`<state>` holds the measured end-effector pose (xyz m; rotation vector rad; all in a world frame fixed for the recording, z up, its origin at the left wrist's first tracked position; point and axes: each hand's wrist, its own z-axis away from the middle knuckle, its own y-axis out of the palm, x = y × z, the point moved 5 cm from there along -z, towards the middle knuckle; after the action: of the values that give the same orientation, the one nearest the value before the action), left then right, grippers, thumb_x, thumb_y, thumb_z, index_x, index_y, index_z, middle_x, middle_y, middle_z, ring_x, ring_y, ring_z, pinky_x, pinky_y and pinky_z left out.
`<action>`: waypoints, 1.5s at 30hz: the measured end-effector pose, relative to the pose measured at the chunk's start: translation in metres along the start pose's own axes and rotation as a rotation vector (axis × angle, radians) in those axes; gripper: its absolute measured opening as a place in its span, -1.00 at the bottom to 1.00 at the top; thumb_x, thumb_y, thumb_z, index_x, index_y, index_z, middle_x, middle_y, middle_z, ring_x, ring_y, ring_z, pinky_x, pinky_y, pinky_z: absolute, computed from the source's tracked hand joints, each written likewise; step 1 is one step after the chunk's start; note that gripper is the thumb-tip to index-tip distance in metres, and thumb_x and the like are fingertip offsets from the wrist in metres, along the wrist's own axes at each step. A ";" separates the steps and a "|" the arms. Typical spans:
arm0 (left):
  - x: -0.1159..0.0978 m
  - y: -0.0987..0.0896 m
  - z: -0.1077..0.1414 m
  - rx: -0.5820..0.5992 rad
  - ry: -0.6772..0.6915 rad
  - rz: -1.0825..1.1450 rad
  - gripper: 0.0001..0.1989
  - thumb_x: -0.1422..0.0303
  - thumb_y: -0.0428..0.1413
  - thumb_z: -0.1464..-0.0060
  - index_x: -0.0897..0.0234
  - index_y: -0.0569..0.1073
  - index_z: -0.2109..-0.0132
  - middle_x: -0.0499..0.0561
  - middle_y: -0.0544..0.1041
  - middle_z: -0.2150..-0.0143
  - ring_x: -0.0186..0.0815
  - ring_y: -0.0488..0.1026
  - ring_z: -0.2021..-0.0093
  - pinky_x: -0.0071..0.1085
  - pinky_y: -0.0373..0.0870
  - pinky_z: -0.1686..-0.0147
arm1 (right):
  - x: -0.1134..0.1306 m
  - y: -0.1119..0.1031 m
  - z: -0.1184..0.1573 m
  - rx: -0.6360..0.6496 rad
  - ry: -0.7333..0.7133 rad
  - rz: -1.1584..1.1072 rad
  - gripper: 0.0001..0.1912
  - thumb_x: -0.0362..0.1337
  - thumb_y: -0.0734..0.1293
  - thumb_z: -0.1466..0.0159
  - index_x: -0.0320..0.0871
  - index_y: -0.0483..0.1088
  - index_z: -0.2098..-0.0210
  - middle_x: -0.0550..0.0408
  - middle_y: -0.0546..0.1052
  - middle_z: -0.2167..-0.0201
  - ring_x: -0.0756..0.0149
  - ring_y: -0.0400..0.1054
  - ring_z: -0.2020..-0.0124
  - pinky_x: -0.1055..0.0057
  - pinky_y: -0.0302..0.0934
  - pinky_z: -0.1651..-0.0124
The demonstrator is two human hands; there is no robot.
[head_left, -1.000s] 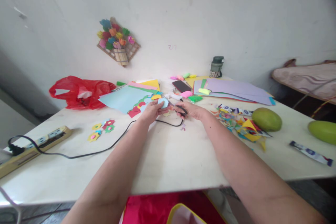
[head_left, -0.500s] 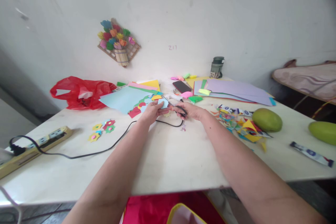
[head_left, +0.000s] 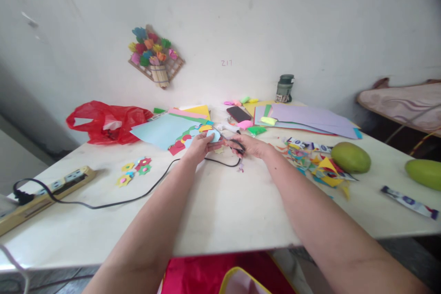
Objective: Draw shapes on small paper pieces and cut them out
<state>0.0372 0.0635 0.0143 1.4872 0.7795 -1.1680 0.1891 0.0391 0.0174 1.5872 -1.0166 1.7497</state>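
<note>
Pinched in my left hand (head_left: pixel 202 145) is a small piece of light blue paper (head_left: pixel 215 136). My right hand (head_left: pixel 251 146) grips the black handles of a pair of scissors (head_left: pixel 239 146), whose blades point left against the blue paper's edge. Behind my left hand lie cut paper shapes (head_left: pixel 177 147) in red, yellow, green and blue, partly on a light blue sheet (head_left: pixel 161 131). A white glue gun (head_left: pixel 227 127) rests just beyond my hands, and its black cord passes beneath them.
Paper flowers (head_left: pixel 134 170) lie at left, near a power strip (head_left: pixel 51 195) and a red plastic bag (head_left: pixel 110 121). Rightward are paper scraps (head_left: pixel 320 167), green mangoes (head_left: pixel 350 157), a tube (head_left: pixel 409 202) and stacked coloured sheets (head_left: pixel 310 117). A phone (head_left: pixel 239 114) and clay packets (head_left: pixel 245 124) sit behind.
The light blue paper has turned slightly in my left hand and its edge looks rounder. The scissors have shifted a little along it; everything else stays put.
</note>
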 end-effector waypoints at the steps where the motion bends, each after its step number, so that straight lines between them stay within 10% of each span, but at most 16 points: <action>1: 0.000 0.000 0.000 -0.004 -0.001 -0.002 -0.96 0.50 0.10 -0.07 0.40 0.41 0.28 0.15 0.57 0.30 -0.19 0.57 0.29 -0.35 0.51 0.26 | 0.000 0.000 0.000 -0.007 0.005 0.005 -0.86 -0.24 0.24 -0.12 -0.17 0.22 0.48 0.23 0.29 0.68 0.54 0.15 0.70 0.60 -0.05 0.68; 45: 0.002 -0.008 -0.004 -0.040 0.003 0.052 -0.94 0.53 0.09 -0.05 0.41 0.39 0.27 0.12 0.56 0.32 -0.23 0.56 0.25 -0.40 0.52 0.25 | -0.003 0.001 -0.002 -0.026 0.037 0.017 -0.79 -0.17 0.27 -0.13 -0.15 0.21 0.53 0.24 0.27 0.72 0.51 0.13 0.72 0.56 0.00 0.67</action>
<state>0.0319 0.0687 0.0097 1.4685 0.7578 -1.1051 0.1878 0.0404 0.0141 1.5291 -1.0345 1.7636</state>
